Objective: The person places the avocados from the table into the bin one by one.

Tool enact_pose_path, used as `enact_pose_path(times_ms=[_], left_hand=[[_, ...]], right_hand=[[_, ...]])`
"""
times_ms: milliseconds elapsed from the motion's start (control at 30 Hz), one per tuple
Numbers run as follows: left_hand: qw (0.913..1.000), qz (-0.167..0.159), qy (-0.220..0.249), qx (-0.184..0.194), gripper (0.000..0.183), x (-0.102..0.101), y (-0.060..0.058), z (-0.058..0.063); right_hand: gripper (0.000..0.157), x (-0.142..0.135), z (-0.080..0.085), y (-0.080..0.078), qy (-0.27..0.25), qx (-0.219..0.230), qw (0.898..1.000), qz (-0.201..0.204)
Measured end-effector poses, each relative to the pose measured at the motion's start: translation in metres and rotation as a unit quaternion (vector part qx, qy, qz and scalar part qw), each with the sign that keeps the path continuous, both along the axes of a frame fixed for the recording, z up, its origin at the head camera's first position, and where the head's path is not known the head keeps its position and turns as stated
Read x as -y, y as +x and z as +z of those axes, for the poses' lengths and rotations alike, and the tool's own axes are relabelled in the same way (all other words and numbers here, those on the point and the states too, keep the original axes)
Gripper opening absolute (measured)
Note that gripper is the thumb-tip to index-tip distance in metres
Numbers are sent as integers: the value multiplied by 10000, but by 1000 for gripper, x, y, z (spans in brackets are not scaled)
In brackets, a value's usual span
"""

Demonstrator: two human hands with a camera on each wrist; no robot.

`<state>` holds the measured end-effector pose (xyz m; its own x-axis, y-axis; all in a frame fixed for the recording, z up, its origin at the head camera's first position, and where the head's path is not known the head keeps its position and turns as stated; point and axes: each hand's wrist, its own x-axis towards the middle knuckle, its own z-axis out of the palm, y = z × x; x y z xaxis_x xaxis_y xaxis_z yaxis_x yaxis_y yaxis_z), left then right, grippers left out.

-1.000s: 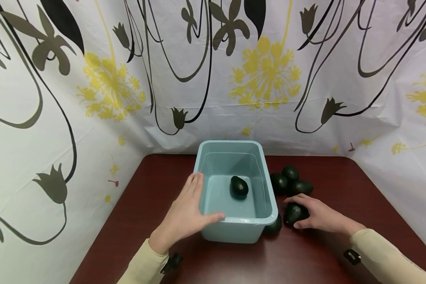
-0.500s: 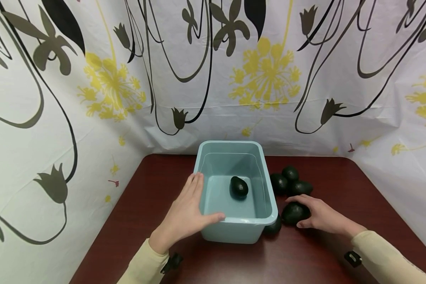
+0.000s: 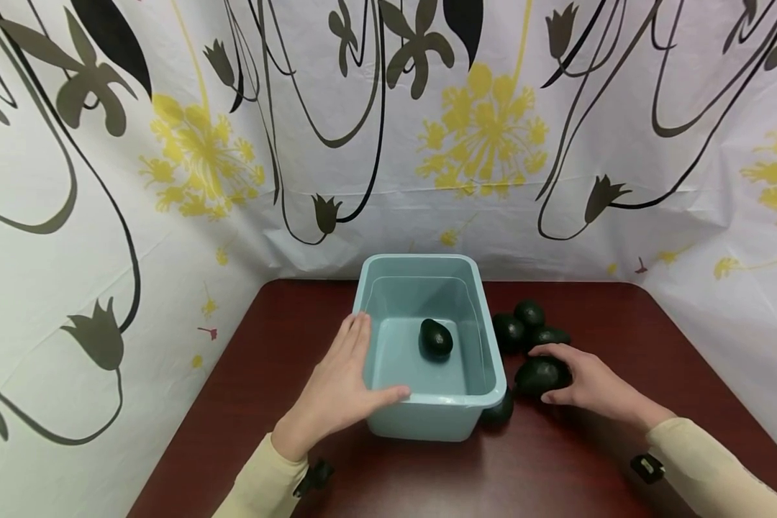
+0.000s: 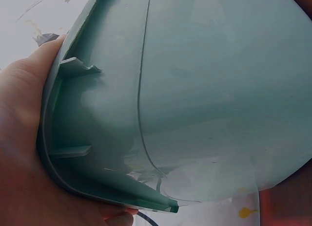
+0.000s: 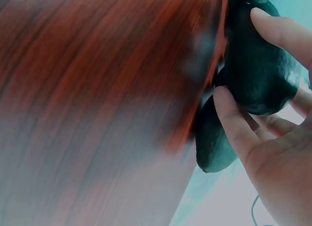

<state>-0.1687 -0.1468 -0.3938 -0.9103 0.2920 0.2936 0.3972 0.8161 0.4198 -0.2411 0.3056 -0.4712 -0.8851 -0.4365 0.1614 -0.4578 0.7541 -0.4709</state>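
A pale blue plastic bin [image 3: 414, 424] stands on the table with one dark green avocado [image 3: 437, 339] lying inside. My left hand [image 3: 333, 392] rests on its near left corner, straight fingers along the left rim and thumb over the front rim. In the left wrist view the hand lies against the rim [image 4: 44, 133], seen from below. To the right of the bin, my right hand [image 3: 596, 385] grips an avocado [image 3: 539, 377] between thumb and fingers, low over the table. The right wrist view shows this avocado [image 5: 261, 65] in the fingers, with another avocado [image 5: 212, 143] beyond it.
Several avocados [image 3: 509, 333] sit clustered beside the bin's right wall. Another avocado [image 3: 500, 410] touches or nearly touches the bin's near right corner, partly hidden. The dark red-brown table [image 3: 285, 338] ends at a patterned white curtain [image 3: 388, 158] behind and at the sides.
My right hand has shifted slightly right and away from me, and the avocado in it has turned from upright toward sideways. The left hand and bin stay in place.
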Motion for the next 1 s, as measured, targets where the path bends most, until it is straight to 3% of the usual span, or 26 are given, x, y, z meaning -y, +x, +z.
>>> enact_pose_path(times_ms=[467,1000], left_hand=[[10000,34,-13,35,124,0,-1,-1],[10000,32,1,29,125,0,-1,-1]], right_hand=[[76,-2,7,-2,-360,38,9991,-242],[76,5,17,-1,-565,-250,9975,-348]])
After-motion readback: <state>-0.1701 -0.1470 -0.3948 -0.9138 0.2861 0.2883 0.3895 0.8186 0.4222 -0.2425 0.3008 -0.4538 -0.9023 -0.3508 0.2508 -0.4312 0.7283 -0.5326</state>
